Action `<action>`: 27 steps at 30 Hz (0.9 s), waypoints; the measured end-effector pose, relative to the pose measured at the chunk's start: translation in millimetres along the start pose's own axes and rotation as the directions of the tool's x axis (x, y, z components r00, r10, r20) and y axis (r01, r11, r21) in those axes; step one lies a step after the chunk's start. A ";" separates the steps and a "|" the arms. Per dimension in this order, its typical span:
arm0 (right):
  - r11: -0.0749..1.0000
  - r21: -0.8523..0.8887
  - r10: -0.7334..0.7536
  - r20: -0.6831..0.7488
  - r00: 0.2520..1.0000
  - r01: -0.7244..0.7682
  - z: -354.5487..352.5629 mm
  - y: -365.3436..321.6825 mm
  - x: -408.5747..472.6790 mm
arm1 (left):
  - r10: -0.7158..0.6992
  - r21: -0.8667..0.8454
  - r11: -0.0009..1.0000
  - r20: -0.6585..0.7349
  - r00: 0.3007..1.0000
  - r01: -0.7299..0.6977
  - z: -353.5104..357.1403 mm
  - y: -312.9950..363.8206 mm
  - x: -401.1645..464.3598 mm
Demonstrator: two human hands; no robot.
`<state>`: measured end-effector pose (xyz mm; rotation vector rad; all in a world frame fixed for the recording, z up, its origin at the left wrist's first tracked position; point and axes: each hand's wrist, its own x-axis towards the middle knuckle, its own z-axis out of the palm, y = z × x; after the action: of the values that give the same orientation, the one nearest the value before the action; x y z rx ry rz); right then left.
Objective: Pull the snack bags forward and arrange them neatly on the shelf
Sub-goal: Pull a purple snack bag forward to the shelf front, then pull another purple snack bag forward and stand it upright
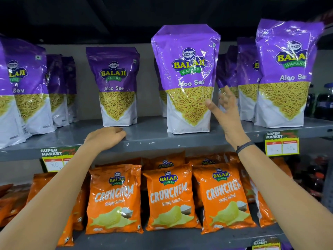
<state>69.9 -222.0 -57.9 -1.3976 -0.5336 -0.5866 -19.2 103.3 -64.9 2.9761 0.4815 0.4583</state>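
Purple Aloo Sev bags stand along the grey upper shelf. One bag stands upright near the shelf's front edge, in the middle. Another bag stands further back, left of it. My right hand hovers just right of the middle bag with fingers spread, holding nothing; its thumb is next to the bag's side. My left hand rests on the shelf edge in front of the set-back bag, fingers curled under, nothing in it. More purple bags stand at the left and right.
Orange Crunchem chip bags fill the lower shelf beneath my arms. Price tags hang on the upper shelf's front lip at left and right. Dark bottles stand at the far right.
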 end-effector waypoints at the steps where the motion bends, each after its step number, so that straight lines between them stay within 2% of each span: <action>1: 0.996 -0.034 -0.090 -0.095 0.991 0.087 2.6 -4.3 -5.6 | 0.004 -0.012 1.000 -0.010 1.000 -0.005 0.2 -1.0 1.3; 3: 0.948 -0.178 -0.299 -0.217 0.929 0.264 10.6 -15.4 -16.8 | 0.020 -0.052 0.998 -0.023 1.000 -0.021 -1.1 -4.7 3.8; 6: 0.788 -0.384 -0.580 -0.203 0.789 0.481 29.4 -28.7 -25.0 | 0.026 -0.101 0.995 -0.020 0.999 -0.028 -8.2 -20.7 6.3; 9: 0.650 -0.440 -0.719 -0.090 0.689 0.620 62.1 -39.1 -31.1 | 0.001 -0.092 0.996 -0.023 1.000 -0.003 -17.8 -46.6 5.8; 11: 0.621 -0.424 -0.734 -0.019 0.679 0.659 94.5 -42.0 -34.3 | 0.000 -0.117 0.993 0.004 1.000 0.000 -22.0 -65.4 6.2; 15: 0.771 -0.280 -0.550 0.162 0.820 0.572 168.7 -39.1 -31.3 | 0.032 -0.130 0.991 0.054 0.998 -0.025 -24.6 -90.7 6.7; 17: 0.883 -0.238 -0.348 0.249 0.904 0.405 203.2 -33.8 -21.5 | 0.071 -0.119 0.991 0.070 0.995 -0.062 -26.2 -100.4 9.7; 18: 0.935 -0.231 -0.198 0.294 0.935 0.271 218.3 -30.9 -14.6 | 0.089 -0.111 0.991 0.087 0.992 -0.079 -28.2 -105.4 11.2; 20: 0.988 -0.154 0.084 0.385 0.919 -0.026 241.5 -24.9 -1.1 | 0.122 -0.096 0.989 0.116 0.986 -0.111 -30.6 -116.1 14.9; 22: 0.975 -0.070 0.219 0.415 0.883 -0.209 258.1 -15.8 14.1 | 0.118 -0.079 0.991 0.138 0.983 -0.108 -28.5 -125.0 18.2; 25: 0.945 -0.160 0.326 0.409 0.853 -0.285 274.0 1.6 33.7 | 0.136 0.007 0.990 0.174 0.975 -0.139 -22.4 -130.5 22.8; 27: 0.925 -0.208 0.380 0.465 0.800 -0.319 280.1 20.4 47.4 | 0.173 0.079 0.978 0.208 0.963 -0.193 -18.7 -135.0 27.6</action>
<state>118.1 55.2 -13.2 -1.7239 -0.6324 0.0604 -39.7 240.7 -58.0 3.1321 0.2159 0.1472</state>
